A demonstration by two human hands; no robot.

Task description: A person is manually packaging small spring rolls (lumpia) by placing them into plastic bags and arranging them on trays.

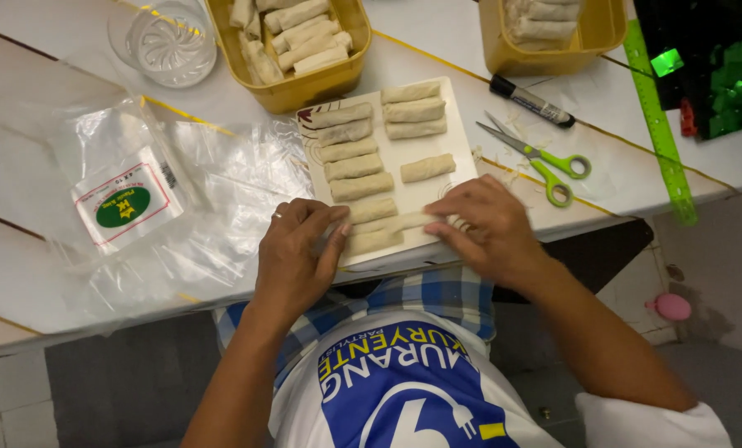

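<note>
Both hands, the left hand (292,249) and the right hand (483,224), pinch the two ends of one pale spring roll (392,222) lying on a white tray (462,145) at mid-frame on the tabletop (22,274), beside more rolls (350,149), with green-handled scissors (537,158) right of the tray.

White table (22,274) over grey tiled floor (122,390).
</note>
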